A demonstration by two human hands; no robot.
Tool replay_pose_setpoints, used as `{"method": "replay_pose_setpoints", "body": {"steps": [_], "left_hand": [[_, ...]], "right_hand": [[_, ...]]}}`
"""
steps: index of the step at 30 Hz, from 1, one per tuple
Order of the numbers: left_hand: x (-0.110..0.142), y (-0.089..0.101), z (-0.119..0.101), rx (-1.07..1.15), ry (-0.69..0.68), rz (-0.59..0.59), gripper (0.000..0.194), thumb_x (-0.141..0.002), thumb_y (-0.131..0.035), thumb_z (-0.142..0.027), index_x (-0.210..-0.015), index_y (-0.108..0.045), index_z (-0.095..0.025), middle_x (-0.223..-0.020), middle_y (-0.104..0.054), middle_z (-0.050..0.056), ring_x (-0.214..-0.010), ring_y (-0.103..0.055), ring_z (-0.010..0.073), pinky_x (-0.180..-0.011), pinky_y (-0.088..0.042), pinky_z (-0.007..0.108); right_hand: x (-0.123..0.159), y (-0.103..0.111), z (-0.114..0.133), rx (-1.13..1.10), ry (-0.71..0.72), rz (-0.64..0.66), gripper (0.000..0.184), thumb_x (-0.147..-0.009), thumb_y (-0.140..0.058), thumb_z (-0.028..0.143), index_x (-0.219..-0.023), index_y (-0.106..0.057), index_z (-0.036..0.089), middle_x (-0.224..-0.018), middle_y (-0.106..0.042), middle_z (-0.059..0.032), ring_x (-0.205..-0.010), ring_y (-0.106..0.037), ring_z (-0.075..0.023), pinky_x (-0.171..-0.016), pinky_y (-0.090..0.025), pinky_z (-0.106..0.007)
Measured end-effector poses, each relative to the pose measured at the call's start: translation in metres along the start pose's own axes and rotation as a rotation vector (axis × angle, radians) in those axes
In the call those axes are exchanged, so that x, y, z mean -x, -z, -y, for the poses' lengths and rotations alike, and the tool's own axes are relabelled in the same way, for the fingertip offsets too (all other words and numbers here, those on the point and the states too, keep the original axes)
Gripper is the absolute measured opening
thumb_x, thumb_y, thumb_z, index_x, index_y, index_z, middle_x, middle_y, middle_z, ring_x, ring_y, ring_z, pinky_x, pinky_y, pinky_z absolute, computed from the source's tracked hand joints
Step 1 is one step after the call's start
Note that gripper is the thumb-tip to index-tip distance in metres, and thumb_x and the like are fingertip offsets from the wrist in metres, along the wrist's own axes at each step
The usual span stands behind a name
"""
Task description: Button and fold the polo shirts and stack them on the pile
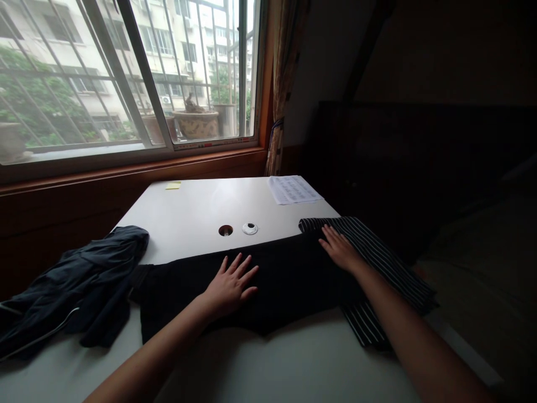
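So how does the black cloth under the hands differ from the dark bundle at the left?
The black cloth is spread out mostly flat, while the dark bundle is rumpled into folds. The left hand rests palm-down on the black cloth, but neither hand touches the dark bundle. The black cloth looks plain; the dark bundle looks bluish and pale-trimmed. Both are dark fabric on the white table.

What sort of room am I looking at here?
Probably a room in someone's home: a barred window looks out on buildings that resemble flats, a patterned curtain hangs beside it, and a dark garment lies spread on a white table.
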State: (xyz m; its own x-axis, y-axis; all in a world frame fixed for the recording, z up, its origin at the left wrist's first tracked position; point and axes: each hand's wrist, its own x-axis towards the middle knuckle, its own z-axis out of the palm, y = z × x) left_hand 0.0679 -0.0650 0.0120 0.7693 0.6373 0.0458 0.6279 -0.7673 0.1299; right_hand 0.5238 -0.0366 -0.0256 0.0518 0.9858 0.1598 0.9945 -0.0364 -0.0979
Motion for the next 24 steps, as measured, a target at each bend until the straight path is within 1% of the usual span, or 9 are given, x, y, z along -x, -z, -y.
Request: {"method": "replay_pose_setpoints", "body": {"steps": [3,6,10,13,15,17,21,22,24], "left_hand": [[-0.015,0.0,-0.027,0.092,-0.083,0.046,0.065,-0.1,-0.027,-0.066,-0.156,-0.031,-0.033,-0.165,-0.023,0.006,-0.153,-0.017,0.0371,-0.117,-0.018,0.068],[-0.033,-0.007,-0.067,0.193,-0.214,0.054,0.069,-0.099,-0.025,-0.068,-0.156,-0.031,-0.03,-0.165,-0.022,0.008,-0.153,-0.017,0.0363,-0.118,-0.014,0.068],[-0.054,-0.022,-0.117,0.25,-0.343,-0.011,0.072,-0.1,-0.024,-0.067,-0.158,-0.028,-0.024,-0.165,-0.023,0.009,-0.154,-0.011,0.0322,-0.121,-0.008,0.065],[-0.062,-0.027,-0.131,0.271,-0.368,-0.007,0.074,-0.1,-0.023,-0.067,-0.158,-0.028,-0.021,-0.164,-0.025,0.01,-0.154,-0.012,0.0299,-0.123,-0.009,0.061],[-0.064,-0.026,-0.123,0.269,-0.35,0.026,0.073,-0.1,-0.022,-0.067,-0.156,-0.032,-0.022,-0.164,-0.026,0.009,-0.154,-0.015,0.0299,-0.123,-0.011,0.06],[-0.064,-0.022,-0.104,0.247,-0.304,0.02,0.071,-0.1,-0.022,-0.067,-0.156,-0.033,-0.024,-0.164,-0.026,0.008,-0.154,-0.016,0.0304,-0.122,-0.012,0.061],[-0.05,-0.013,-0.048,0.16,-0.149,-0.029,0.067,-0.101,-0.026,-0.065,-0.156,-0.031,-0.027,-0.165,-0.023,0.008,-0.153,-0.016,0.0326,-0.121,-0.011,0.064],[-0.043,-0.01,-0.033,0.132,-0.102,-0.034,0.067,-0.101,-0.026,-0.064,-0.156,-0.032,-0.027,-0.165,-0.023,0.008,-0.153,-0.016,0.0328,-0.121,-0.012,0.063],[-0.025,-0.002,-0.003,0.076,-0.081,-0.046,0.065,-0.102,-0.027,-0.062,-0.156,-0.031,-0.026,-0.165,-0.02,0.008,-0.153,-0.017,0.0312,-0.122,-0.014,0.058]], "right_hand": [[0.0,-0.004,-0.001,0.012,0.006,-0.027,0.066,-0.103,-0.02,0.053,-0.159,-0.026,0.018,-0.166,-0.022,-0.0084,-0.153,-0.02,-0.0242,-0.123,-0.022,-0.05],[0.0,-0.005,-0.002,0.021,0.005,-0.037,0.065,-0.103,-0.021,0.052,-0.158,-0.027,0.018,-0.165,-0.024,-0.0089,-0.152,-0.022,-0.0242,-0.122,-0.024,-0.05],[0.001,-0.005,-0.003,0.022,0.001,-0.047,0.065,-0.103,-0.02,0.051,-0.157,-0.029,0.015,-0.165,-0.025,-0.0103,-0.152,-0.022,-0.0246,-0.122,-0.024,-0.05],[0.002,-0.005,-0.003,0.023,-0.016,-0.062,0.066,-0.103,-0.018,0.051,-0.156,-0.031,0.013,-0.164,-0.026,-0.0113,-0.152,-0.022,-0.0253,-0.122,-0.023,-0.051],[0.002,-0.006,-0.004,0.023,-0.023,-0.068,0.066,-0.103,-0.018,0.051,-0.156,-0.032,0.013,-0.164,-0.026,-0.0117,-0.152,-0.023,-0.0256,-0.122,-0.023,-0.052],[0.003,-0.006,-0.005,0.023,-0.026,-0.074,0.066,-0.103,-0.018,0.051,-0.156,-0.032,0.013,-0.164,-0.027,-0.0117,-0.152,-0.024,-0.0256,-0.122,-0.024,-0.051],[0.003,-0.007,-0.006,0.027,-0.02,-0.091,0.065,-0.103,-0.02,0.05,-0.154,-0.036,0.013,-0.163,-0.031,-0.0126,-0.151,-0.026,-0.0258,-0.121,-0.024,-0.051],[0.003,-0.007,-0.006,0.026,-0.017,-0.094,0.065,-0.103,-0.02,0.049,-0.154,-0.036,0.013,-0.162,-0.031,-0.0128,-0.151,-0.027,-0.026,-0.121,-0.024,-0.051],[0.003,-0.007,-0.006,0.019,-0.016,-0.093,0.065,-0.103,-0.02,0.049,-0.154,-0.036,0.013,-0.162,-0.031,-0.0128,-0.151,-0.027,-0.0264,-0.121,-0.024,-0.051]]}}
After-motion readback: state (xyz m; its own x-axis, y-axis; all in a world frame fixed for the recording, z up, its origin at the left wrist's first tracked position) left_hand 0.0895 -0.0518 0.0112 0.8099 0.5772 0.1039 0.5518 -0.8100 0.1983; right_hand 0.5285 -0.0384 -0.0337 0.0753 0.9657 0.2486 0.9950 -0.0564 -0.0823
